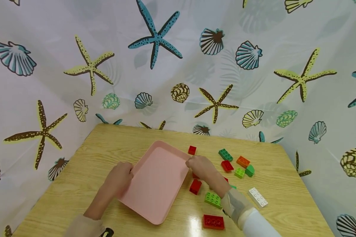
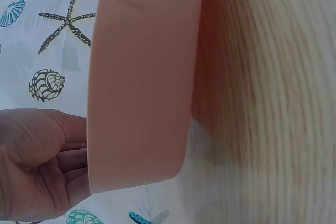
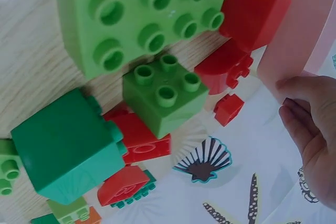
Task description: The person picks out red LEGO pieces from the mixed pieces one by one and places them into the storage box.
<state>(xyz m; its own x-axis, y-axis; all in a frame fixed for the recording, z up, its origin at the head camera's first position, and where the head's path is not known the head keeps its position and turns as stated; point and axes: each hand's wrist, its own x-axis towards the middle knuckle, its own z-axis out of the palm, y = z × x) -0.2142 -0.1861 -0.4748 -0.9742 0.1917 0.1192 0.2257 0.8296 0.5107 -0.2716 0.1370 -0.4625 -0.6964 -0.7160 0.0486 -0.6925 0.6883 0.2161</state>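
Note:
A pink rectangular tray (image 1: 158,179) with nothing in it sits at an angle over the wooden table. My left hand (image 1: 120,178) grips its left rim; in the left wrist view, the left hand's (image 2: 39,161) fingers go behind the tray wall (image 2: 142,87). At the far right corner, my right hand (image 1: 203,168) pinches the rim, thumb and fingers closed on it in the right wrist view. Whether the tray's base touches the table, I cannot tell. Beside and under the right forearm lie toy building bricks, among them a red brick (image 1: 195,186) close to the tray.
Several more bricks spread over the table's right side: a light green brick (image 1: 213,199), a long red brick (image 1: 213,222), a white brick (image 1: 258,197), an orange brick (image 1: 243,161) and a dark green brick (image 1: 225,154). A shell-patterned curtain (image 1: 178,72) encloses the wooden table (image 1: 101,148).

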